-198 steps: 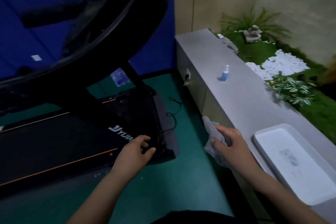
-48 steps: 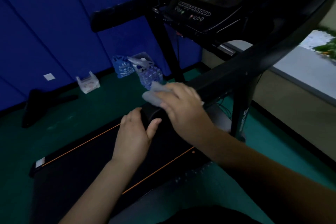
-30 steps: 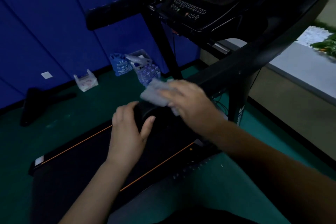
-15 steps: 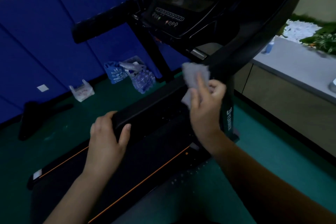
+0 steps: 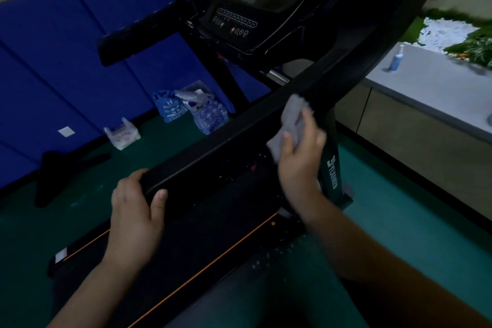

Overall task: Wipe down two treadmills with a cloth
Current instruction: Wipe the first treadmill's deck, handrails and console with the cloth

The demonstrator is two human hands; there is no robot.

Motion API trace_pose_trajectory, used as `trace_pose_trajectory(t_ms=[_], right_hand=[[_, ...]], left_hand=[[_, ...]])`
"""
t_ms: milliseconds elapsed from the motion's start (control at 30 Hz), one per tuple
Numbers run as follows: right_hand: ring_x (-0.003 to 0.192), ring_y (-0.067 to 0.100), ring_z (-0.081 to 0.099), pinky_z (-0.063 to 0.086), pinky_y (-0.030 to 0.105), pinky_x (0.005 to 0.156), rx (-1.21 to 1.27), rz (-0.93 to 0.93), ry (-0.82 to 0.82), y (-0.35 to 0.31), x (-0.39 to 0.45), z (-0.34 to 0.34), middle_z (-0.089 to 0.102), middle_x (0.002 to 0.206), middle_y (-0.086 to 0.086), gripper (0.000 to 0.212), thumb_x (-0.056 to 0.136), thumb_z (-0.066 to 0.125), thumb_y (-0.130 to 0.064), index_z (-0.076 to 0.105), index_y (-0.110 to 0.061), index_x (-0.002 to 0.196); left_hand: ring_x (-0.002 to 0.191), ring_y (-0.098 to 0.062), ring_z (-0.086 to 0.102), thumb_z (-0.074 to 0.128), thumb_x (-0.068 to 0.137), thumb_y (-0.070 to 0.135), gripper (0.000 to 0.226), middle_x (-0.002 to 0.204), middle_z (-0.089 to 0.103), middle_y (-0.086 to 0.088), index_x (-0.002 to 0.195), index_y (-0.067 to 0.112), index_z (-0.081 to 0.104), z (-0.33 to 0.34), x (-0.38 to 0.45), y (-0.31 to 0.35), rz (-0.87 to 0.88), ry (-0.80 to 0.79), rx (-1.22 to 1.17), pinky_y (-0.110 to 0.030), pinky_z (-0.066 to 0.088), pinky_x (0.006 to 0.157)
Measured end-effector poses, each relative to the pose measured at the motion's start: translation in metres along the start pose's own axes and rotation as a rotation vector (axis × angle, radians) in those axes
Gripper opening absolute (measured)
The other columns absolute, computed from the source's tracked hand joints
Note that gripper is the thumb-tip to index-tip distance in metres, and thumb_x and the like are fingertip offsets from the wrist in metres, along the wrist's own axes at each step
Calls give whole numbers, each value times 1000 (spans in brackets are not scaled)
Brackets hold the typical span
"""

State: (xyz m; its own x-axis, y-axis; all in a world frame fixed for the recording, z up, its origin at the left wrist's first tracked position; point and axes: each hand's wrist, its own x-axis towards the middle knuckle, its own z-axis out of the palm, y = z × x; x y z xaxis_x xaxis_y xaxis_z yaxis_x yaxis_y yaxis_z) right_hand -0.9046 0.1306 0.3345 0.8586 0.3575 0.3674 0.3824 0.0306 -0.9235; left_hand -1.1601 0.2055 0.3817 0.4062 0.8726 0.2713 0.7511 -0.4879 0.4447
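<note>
Both arms reach forward; the left hand (image 5: 134, 210) curls in a grip, the right hand (image 5: 299, 157) clutches with bent fingers (image 5: 286, 138).

The handrail (image 5: 239, 128) runs diagonally from the lower left up to the console (image 5: 255, 8); the left hand (image 5: 135, 210) occupies its near end and the right hand (image 5: 300, 152) with the cloth (image 5: 288, 120) blocks its middle, leaving the rail surface between them bare. Below the rail, the belt deck (image 5: 186, 245) lies open, while the upright post (image 5: 331, 165) stands just right of the right hand. Bare green floor (image 5: 412, 221) separates the post from the tabletop (image 5: 426, 88), which carries a spray bottle (image 5: 396, 58).
</note>
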Motion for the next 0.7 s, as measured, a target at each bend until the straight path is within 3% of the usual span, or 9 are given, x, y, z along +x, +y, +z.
trace_pose_trajectory(t_ms=[167,267,367,467,500,600,700], right_hand=[[97,9,43,28,-6,77,-4,137,125,-4,38,-2,39,116,8,33,92,56,-9,52,-4,125],[93,3,43,35,5,83,-13,10,-39,-12,-25,15,39,112,3,31,89,60,-11,56,-5,119],[96,-12,44,31,-1,87,53,-75,-241,-23,-68,12,43,115,3,28,90,60,-9,57,-7,118],[99,3,47,38,11,91,11,-33,-29,-18,-26,4,41,116,4,31,91,57,-12,55,-8,122],[97,5,47,38,9,90,8,26,34,-19,-5,0,39,117,2,33,92,56,-12,53,-8,124],[87,-8,44,29,-6,79,14,83,66,-20,23,-3,37,117,5,28,93,55,-7,52,-5,121],[91,-1,43,39,7,87,-19,13,37,-14,-19,15,40,114,6,26,90,59,-10,56,-4,115]], left_hand=[[114,-29,42,51,92,21,47,117,46,-15,135,4,40,1,-1,-1,15,13,-25,-41,35,98],[114,-28,42,50,93,24,47,116,46,-14,135,5,40,2,-1,-1,13,18,-36,-40,35,98],[114,-25,42,49,93,28,48,114,44,-7,135,8,40,0,0,-2,18,15,-39,-40,37,97],[113,-25,43,52,92,28,48,115,46,-7,135,9,41,-2,0,-4,31,10,-37,-43,39,98],[113,-25,44,53,92,27,47,116,47,-9,134,8,42,-3,1,-6,36,12,-37,-43,39,98],[112,-23,43,55,91,26,46,115,47,-9,132,6,44,-4,3,-9,70,8,-47,-40,38,97],[107,-14,39,54,90,32,47,110,43,0,129,7,46,-7,6,-12,115,-15,-75,-38,38,95]])
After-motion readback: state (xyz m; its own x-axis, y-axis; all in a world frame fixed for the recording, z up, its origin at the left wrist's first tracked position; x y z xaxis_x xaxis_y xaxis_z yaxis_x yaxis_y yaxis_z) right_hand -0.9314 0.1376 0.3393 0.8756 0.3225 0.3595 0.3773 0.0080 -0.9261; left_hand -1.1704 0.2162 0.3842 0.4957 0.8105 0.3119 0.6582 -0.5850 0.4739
